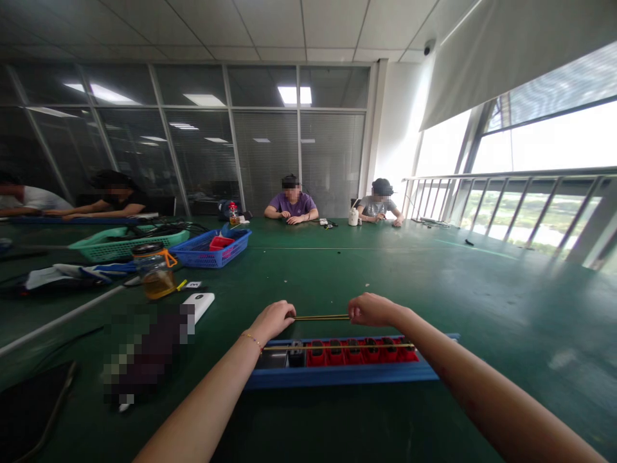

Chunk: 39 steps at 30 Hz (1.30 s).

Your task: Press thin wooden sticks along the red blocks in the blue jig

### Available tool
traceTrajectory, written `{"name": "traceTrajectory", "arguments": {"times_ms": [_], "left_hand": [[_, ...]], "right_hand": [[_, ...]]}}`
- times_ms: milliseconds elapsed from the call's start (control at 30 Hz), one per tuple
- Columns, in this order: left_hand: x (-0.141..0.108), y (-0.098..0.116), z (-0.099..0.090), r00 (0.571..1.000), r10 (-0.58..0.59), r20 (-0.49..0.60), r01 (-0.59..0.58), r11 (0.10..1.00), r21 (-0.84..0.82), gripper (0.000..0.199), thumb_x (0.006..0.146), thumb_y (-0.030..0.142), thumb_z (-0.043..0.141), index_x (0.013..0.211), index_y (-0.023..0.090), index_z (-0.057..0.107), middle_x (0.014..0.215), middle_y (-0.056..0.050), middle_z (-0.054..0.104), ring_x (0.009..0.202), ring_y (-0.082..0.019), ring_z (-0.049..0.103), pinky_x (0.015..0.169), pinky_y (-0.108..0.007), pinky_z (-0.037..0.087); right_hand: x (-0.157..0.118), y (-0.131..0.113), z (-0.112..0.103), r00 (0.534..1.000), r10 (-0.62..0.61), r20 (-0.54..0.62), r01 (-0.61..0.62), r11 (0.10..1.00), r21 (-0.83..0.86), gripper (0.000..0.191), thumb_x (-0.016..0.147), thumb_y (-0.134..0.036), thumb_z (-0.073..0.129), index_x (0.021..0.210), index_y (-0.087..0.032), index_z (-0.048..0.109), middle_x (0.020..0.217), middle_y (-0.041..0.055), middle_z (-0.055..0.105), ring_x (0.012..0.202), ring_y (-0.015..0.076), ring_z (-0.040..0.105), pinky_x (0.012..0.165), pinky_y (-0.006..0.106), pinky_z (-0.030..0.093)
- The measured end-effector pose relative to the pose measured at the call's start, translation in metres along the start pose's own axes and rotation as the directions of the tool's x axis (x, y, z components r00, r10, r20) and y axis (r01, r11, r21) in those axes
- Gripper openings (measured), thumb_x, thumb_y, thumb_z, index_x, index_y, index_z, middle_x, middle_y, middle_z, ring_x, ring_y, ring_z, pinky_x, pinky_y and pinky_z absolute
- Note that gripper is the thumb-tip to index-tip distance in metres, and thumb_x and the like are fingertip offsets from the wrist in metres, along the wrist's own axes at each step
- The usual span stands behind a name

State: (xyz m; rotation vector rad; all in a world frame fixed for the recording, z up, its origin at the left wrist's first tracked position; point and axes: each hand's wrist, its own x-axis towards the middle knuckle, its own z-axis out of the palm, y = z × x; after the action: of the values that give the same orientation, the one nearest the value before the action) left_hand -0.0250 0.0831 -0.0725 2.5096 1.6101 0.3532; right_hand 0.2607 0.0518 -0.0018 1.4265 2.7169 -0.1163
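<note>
Thin brass-coloured rods point(321, 317) stretch level between my two hands, just beyond a long blue tray point(347, 377). Their left end is pinched in the closed fingers of my left hand point(276, 319). At the other end, my right hand point(373, 310) is closed on them with bent fingers. Inside the tray, several red bins point(336, 355) with dark contents stand in a row. Left of these bins is a dark grey block point(295, 354). Another thin brass-coloured rod point(347, 348) lies lengthwise over the bins.
At the left are a jar of amber liquid point(158, 280), a blue basket point(214, 255), a green basket point(123, 244) and a white phone-like object point(202, 302). A dark flat device point(33, 411) lies near the front left. Several people sit around the green table point(308, 276).
</note>
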Motion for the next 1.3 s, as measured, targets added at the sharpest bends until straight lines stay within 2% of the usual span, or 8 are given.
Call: {"name": "traceTrajectory", "arguments": {"times_ms": [233,400,600,767,900,1033,1200,1300], "left_hand": [[0.001,-0.002,0.003,1.0,0.005,-0.011,-0.005,1.0,-0.015,0.017,0.077,0.031,0.05,0.086,0.025,0.063,0.089,-0.002,0.059,0.082,-0.017,0.056,0.071,-0.027,0.041],[0.0,-0.001,0.002,1.0,0.004,-0.011,-0.004,1.0,-0.022,0.017,0.078,0.031,0.049,0.085,0.025,0.063,0.089,-0.002,0.059,0.082,-0.016,0.056,0.07,-0.027,0.042],[-0.001,0.0,0.002,1.0,0.003,-0.014,-0.004,0.999,-0.033,0.019,0.078,0.032,0.048,0.085,0.024,0.063,0.089,-0.002,0.059,0.082,-0.016,0.056,0.07,-0.026,0.042],[0.0,-0.001,0.003,1.0,0.005,-0.018,-0.006,0.999,-0.032,0.019,0.078,0.032,0.047,0.085,0.024,0.063,0.089,-0.002,0.06,0.082,-0.016,0.056,0.071,-0.027,0.042],[0.001,-0.002,0.004,0.999,-0.019,-0.036,0.018,1.0,-0.023,0.022,0.08,0.029,0.043,0.087,0.024,0.063,0.093,-0.003,0.061,0.085,-0.017,0.056,0.074,-0.027,0.043],[0.002,-0.005,0.004,0.982,-0.14,-0.126,0.138,0.99,-0.02,0.027,0.084,0.024,0.035,0.097,0.023,0.059,0.102,-0.004,0.061,0.094,-0.018,0.055,0.08,-0.029,0.043],[0.002,-0.008,0.001,0.947,-0.249,-0.203,0.249,0.968,-0.024,0.03,0.085,0.021,0.031,0.1,0.022,0.058,0.105,-0.004,0.061,0.096,-0.017,0.056,0.08,-0.028,0.043],[0.001,-0.006,-0.003,0.936,-0.275,-0.22,0.28,0.96,-0.008,0.029,0.086,0.023,0.032,0.098,0.022,0.058,0.103,-0.004,0.062,0.095,-0.017,0.057,0.078,-0.028,0.044]], "right_hand": [[-0.069,-0.006,-0.027,0.986,-0.153,0.066,0.14,0.976,0.165,0.032,0.073,-0.045,0.055,0.098,-0.025,0.06,0.089,-0.0001,0.065,0.072,0.016,0.059,0.059,0.024,0.042],[-0.087,-0.012,-0.02,0.993,-0.114,-0.018,0.114,0.992,0.055,0.022,0.076,-0.023,0.048,0.095,-0.024,0.06,0.09,0.0016,0.064,0.075,0.0162,0.058,0.06,0.024,0.039],[-0.08,-0.016,-0.009,0.996,-0.076,-0.043,0.076,0.997,0.014,0.027,0.07,-0.015,0.048,0.095,-0.023,0.054,0.082,0.0015,0.063,0.068,0.0154,0.056,0.052,0.022,0.033],[-0.083,-0.017,-0.016,0.994,-0.066,-0.092,0.07,0.997,0.038,0.028,0.068,-0.014,0.048,0.094,-0.022,0.051,0.083,0.0007,0.061,0.068,0.0145,0.055,0.053,0.022,0.032],[-0.087,-0.003,-0.028,0.987,-0.049,-0.154,0.053,0.998,0.025,0.022,0.069,-0.012,0.045,0.086,-0.022,0.054,0.084,-0.0003,0.06,0.067,0.0127,0.053,0.057,0.022,0.033],[-0.079,0.021,-0.024,0.982,-0.02,-0.189,0.024,1.0,0.016,0.022,0.067,-0.011,0.046,0.083,-0.022,0.056,0.083,-0.0004,0.06,0.068,0.0126,0.053,0.059,0.022,0.034],[-0.043,0.034,0.0,0.998,-0.025,-0.061,0.031,0.994,0.107,0.024,0.065,-0.012,0.047,0.085,-0.021,0.058,0.08,-0.001,0.062,0.068,0.0121,0.055,0.056,0.02,0.035],[-0.016,0.032,0.016,1.0,0.008,0.0,-0.008,0.999,0.053,0.027,0.064,-0.011,0.047,0.086,-0.022,0.059,0.084,-0.0013,0.063,0.072,0.0131,0.056,0.057,0.02,0.036]]}}
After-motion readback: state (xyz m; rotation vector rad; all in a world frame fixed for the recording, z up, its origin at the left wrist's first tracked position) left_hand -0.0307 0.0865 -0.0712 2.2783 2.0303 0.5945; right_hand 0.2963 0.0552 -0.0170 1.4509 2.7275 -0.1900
